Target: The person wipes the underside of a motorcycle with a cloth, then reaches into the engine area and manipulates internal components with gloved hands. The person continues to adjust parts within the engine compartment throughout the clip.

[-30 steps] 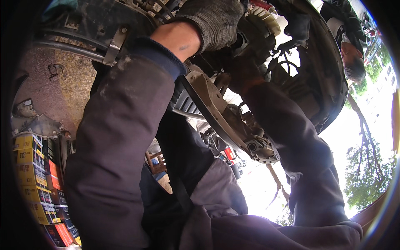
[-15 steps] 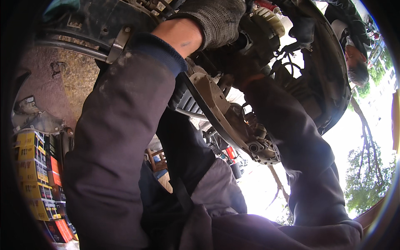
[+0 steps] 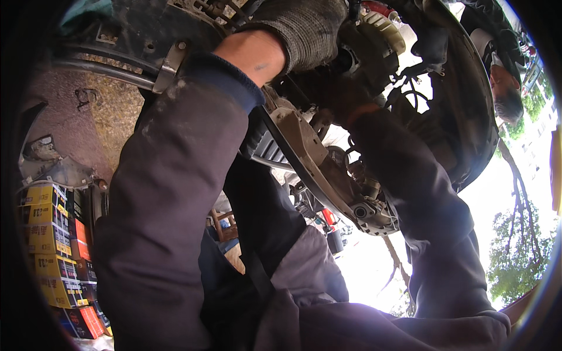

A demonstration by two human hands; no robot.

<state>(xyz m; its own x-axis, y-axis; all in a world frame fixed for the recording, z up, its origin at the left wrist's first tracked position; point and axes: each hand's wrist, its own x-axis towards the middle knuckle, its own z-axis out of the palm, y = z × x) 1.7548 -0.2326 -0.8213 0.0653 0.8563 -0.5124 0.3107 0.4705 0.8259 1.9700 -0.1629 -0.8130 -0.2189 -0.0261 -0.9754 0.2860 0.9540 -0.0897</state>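
My left hand [image 3: 304,36], in a dark grey knitted glove, reaches into the upper part of a vehicle's exposed dark mechanism. Its fingers are turned away and hidden, so what they touch does not show. Deep in shadow, my right hand [image 3: 345,96] is among the machine parts beside a dark housing [image 3: 369,64]; its fingers cannot be made out. Close by is a pale ribbed plastic part [image 3: 383,32]. Under my hands a curved, dusty metal frame piece [image 3: 298,137] slants down to the right. A large black curved panel [image 3: 462,111] stands right of my right forearm.
Yellow and orange boxes [image 3: 52,228] are stacked at the left. Broken grey parts [image 3: 55,164] lie above them. A metal tube [image 3: 105,69] with a bracket [image 3: 170,67] crosses the upper left. Another person [image 3: 503,76] is at the upper right. A wooden stool [image 3: 223,225] shows below.
The whole view has shifted slightly, with the frame piece and boxes a little further right or lower. Both hands stay at the same parts of the machine.
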